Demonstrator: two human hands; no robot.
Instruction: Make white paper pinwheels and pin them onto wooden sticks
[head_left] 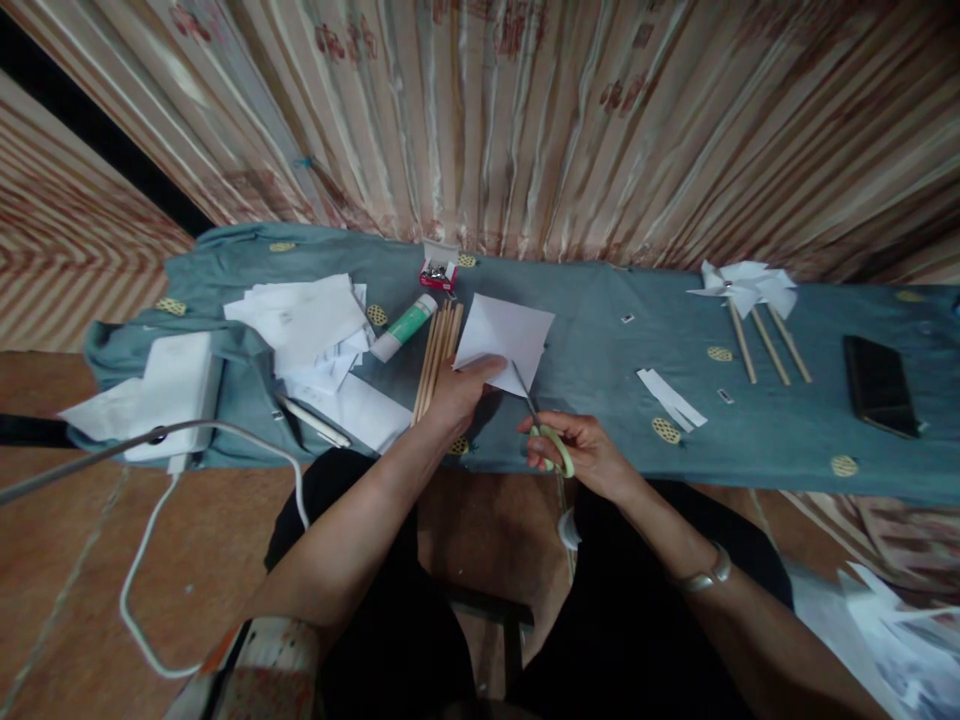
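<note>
My left hand (469,388) grips the lower left edge of a square sheet of white paper (506,335), its thumb lying on top. In my right hand (574,445) are scissors (556,450) with light green handles, fingers through the loops. Their blades reach the paper's lower right edge; whether they are apart is hard to see. Left of the paper lies a bundle of several thin wooden sticks (436,355), partly behind my left hand. A green and white glue tube (405,328) rests beside the sticks.
A small red box of metal pieces (438,275) stands at the back. Stacked white papers (300,320), a pen (319,424) and a white power bank (176,385) with a cable lie left. To the right are paper strips (671,398), paper pinwheels (750,288) on sticks and a black phone (881,385).
</note>
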